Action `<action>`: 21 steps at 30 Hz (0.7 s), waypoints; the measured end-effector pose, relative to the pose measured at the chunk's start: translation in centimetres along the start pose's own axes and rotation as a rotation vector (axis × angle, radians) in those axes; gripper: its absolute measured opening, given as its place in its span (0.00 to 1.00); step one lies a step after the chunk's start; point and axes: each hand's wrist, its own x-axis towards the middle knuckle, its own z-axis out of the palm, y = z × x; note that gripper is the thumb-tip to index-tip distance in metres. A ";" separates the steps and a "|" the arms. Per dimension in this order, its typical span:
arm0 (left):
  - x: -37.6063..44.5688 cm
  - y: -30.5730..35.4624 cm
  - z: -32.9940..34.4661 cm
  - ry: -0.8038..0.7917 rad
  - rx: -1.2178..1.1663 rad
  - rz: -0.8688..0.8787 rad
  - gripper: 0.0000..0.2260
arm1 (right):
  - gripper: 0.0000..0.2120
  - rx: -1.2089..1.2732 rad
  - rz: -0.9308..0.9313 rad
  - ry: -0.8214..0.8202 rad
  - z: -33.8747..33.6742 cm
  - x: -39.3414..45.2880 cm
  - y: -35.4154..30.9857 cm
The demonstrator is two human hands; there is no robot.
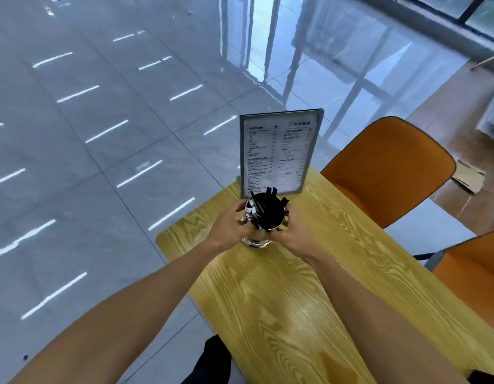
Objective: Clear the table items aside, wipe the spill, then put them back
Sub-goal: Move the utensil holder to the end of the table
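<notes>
- Overhead, a grey tiled floor (88, 134) mirrors ceiling lights and window frames.
- Yellow wood-grain table (281, 300) runs forward, with two orange chairs (387, 173) along its right side.
- Framed menu stand (276, 156) sits upright at the far end.
- Shiny metal cup (263, 217), filled with black straws and white packets, rests just before it.
- Left hand (229, 225) and right hand (292, 234) clasp the cup's sides.
</notes>
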 end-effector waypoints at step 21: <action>1.9 -4.1 -11.6 0.188 -0.019 -0.066 0.37 | 0.39 -0.027 -0.030 -0.173 10.2 9.4 -4.8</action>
